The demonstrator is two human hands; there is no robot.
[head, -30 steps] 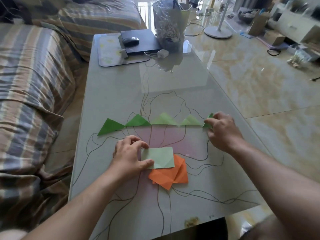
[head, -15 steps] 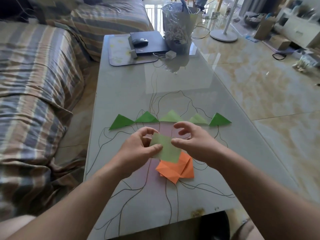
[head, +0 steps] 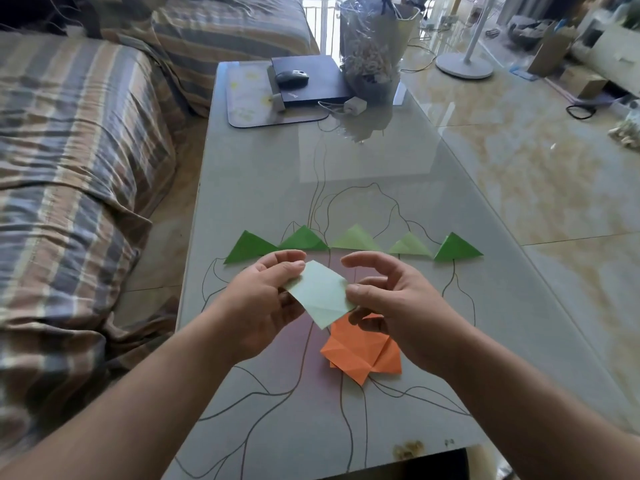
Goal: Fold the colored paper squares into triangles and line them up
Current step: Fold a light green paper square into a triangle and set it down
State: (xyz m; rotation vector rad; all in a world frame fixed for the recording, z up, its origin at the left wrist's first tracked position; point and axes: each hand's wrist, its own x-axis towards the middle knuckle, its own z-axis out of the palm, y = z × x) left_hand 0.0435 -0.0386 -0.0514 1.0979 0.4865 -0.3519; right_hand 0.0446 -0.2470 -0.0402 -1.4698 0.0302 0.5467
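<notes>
Glass table (head: 433,209) carries five green triangles (head: 353,239) in a row just beyond both hands; orange squares (head: 360,355) lie stacked beneath the right hand (head: 398,306). Between the hands, lifted, is a pale green square (head: 320,292): left hand (head: 263,303) pinches its left edge, right thumb presses its right edge, other fingers loosely spread

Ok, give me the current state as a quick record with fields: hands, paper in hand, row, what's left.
left hand: pinches the pale green square's left edge
right hand: thumb pinches its right edge
pale green square: held above the table, still unfolded
row of green triangles: five, side by side, beyond the hands
orange papers: stacked on the table, under the held square
</notes>
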